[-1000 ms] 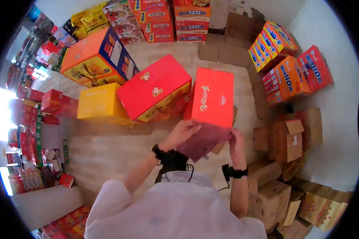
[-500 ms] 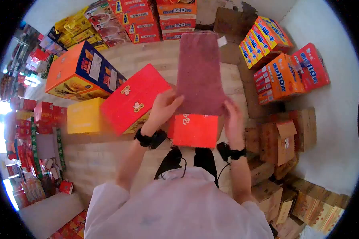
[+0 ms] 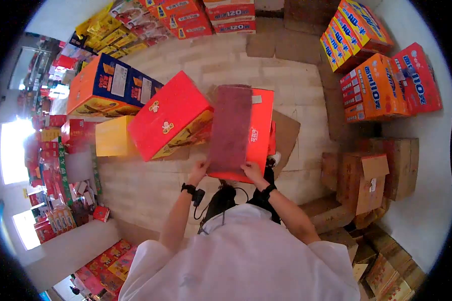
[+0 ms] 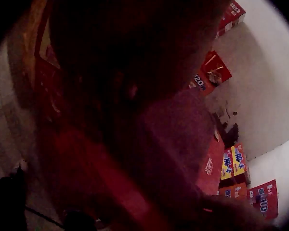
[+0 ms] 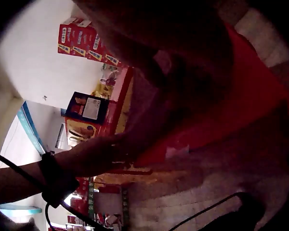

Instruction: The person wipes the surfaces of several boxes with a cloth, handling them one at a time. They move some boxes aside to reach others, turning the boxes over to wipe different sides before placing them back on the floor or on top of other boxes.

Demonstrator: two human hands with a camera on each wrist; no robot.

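The left hand point(image 3: 199, 173) pinches the near corner of the purple cloth point(image 3: 230, 128) at its 7 o'clock, and the right hand point(image 3: 253, 171) pinches the other near corner at 5 o'clock; both wrist views are too dark to show the fingers well. The cloth lies lengthwise on the red box point(image 3: 262, 128), just ahead of the person, its white tag point(image 3: 256, 99) at 1 o'clock. Half a second ago it was stretched out past the box's far end, with the near part of the top bare; now it has come back and sits along the left side, leaving a printed strip uncovered at 3 o'clock. For the work in hand, this suggests the cloth is lined up with one long side while the right side remains uncovered. Whether it hangs over the left edge I cannot tell. Farther out, a gift box point(image 3: 171, 115) stands just beside at 9 o'clock, with a yellow box point(image 3: 114, 136) beyond it and a blue-and-orange carton point(image 3: 110, 85) at 10. Flattened cardboard point(image 3: 287, 135) lies at 3, and brown cartons point(image 3: 361, 180) stand at 4.
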